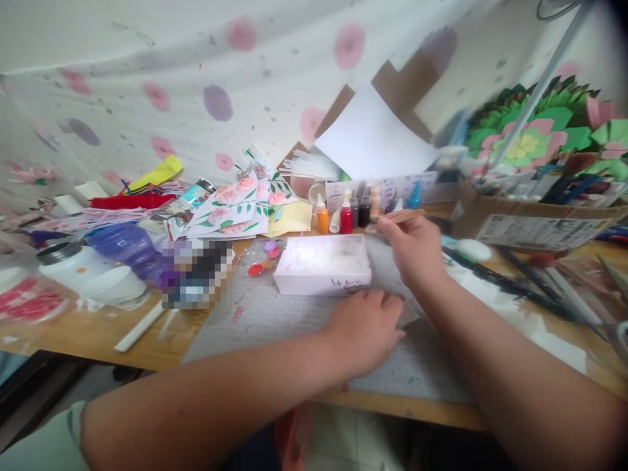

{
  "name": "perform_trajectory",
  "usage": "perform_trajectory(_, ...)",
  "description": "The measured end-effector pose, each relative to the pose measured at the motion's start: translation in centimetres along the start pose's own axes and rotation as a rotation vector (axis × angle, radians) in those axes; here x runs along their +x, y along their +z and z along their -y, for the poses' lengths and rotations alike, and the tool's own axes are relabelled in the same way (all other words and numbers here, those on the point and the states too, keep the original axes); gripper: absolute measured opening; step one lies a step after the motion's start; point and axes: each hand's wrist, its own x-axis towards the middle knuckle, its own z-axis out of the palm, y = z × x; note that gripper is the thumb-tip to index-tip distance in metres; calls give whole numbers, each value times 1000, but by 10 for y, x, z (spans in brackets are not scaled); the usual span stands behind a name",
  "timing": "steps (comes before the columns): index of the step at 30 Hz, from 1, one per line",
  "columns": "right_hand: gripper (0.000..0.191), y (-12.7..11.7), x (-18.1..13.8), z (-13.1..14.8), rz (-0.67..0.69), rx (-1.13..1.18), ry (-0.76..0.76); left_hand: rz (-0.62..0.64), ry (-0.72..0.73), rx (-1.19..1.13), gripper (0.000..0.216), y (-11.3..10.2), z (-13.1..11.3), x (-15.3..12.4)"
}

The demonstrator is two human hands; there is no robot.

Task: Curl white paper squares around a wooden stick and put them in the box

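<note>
My right hand [417, 252] is raised over the back right of the grey cutting mat [265, 333]. Its fingers pinch a thin wooden-looking paintbrush [409, 214], blurred, near the small dropper bottles. My left hand [366, 330] rests low on the mat with curled fingers, just in front of a white open box [318, 281] with handwriting on its front. Beside those fingertips lies a pale translucent piece [411, 313]; whether they grip it is hidden. White, cloudy material fills the box's inside. Several colour bottles, among them a red bottle [346, 216] and an orange bottle [322, 216], stand behind it.
Colour blobs [262, 261] lie left of the box. Farther left are painted flower papers [235, 209], a white jar [73, 265] and a purple container [125, 252]. At right stand a cardboard box [540, 226] of tools, brushes and crumpled tissue [495, 291].
</note>
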Motion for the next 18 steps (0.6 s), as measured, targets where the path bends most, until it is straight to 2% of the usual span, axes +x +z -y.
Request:
perform_trajectory(6,12,1,-2,0,24,32,17,40,-15,24,21,6,0,14)
perform_trajectory(12,12,3,-4,-4,52,104,17,43,29,6,9,5,3,12)
perform_trajectory(15,11,4,-6,-3,82,153,3,18,34,-47,7,-16,6,-1)
perform_trajectory(18,11,2,-9,4,127,224,-34,-14,-21,-235,8,-52,18,-24)
